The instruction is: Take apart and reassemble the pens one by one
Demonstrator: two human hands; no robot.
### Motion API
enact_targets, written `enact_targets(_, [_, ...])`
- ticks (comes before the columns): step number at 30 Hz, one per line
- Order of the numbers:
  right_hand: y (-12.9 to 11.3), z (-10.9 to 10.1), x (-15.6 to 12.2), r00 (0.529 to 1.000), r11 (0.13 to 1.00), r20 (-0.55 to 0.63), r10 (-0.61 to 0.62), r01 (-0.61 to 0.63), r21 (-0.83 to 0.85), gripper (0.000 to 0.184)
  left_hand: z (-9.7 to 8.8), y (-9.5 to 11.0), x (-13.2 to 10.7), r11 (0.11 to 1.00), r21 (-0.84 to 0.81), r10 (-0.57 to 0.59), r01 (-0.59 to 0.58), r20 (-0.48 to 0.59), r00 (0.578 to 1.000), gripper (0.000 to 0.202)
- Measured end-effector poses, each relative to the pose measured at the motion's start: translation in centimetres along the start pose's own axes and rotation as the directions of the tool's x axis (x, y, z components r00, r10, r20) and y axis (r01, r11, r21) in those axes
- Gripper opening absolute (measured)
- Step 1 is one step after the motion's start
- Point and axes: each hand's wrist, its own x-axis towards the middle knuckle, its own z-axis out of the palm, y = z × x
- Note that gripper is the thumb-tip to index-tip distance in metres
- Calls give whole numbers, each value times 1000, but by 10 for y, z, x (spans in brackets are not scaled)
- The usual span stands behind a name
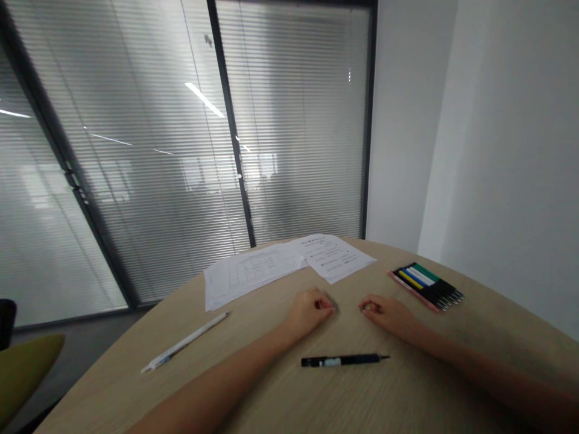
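Loosely curled, the left hand (312,312) and right hand (389,313) rested apart on the table (289,413); I could not tell whether either pinched anything small. Nearest lay a black pen (348,360) — between the forearms, its tip pointing right. A white pen (185,342) slanted off to the left. Beyond the right hand sat a row of colour-banded pens (420,282); farther back, printed sheets (256,271) overlapped — and behind them stood glass with blinds (298,120).
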Motion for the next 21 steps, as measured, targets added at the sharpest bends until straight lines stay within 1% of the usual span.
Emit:
enact_targets(4, [0, 1, 0, 1000, 1000, -17, -13, 13, 2, 20, 14, 2, 15, 999, 6, 36, -36, 22, 999, 8])
enact_targets(9, [-5, -1, -1, 1000, 1000, -23, -16, 16, -24, 21, 23, 1, 18, 999, 23, 43, -45, 51, 998, 8])
enact_targets(14, [-8, -3, -2, 1000, 999, -11, 9, -10, -53, 21, 26, -2, 18, 999, 41, 29, -31, 45, 999, 8])
enact_targets(21, [-6, -2, -2, 1000, 999, -9, 2, -2, -45, 21, 24, 0, 16, 999, 26, 31, -32, 42, 999, 8])
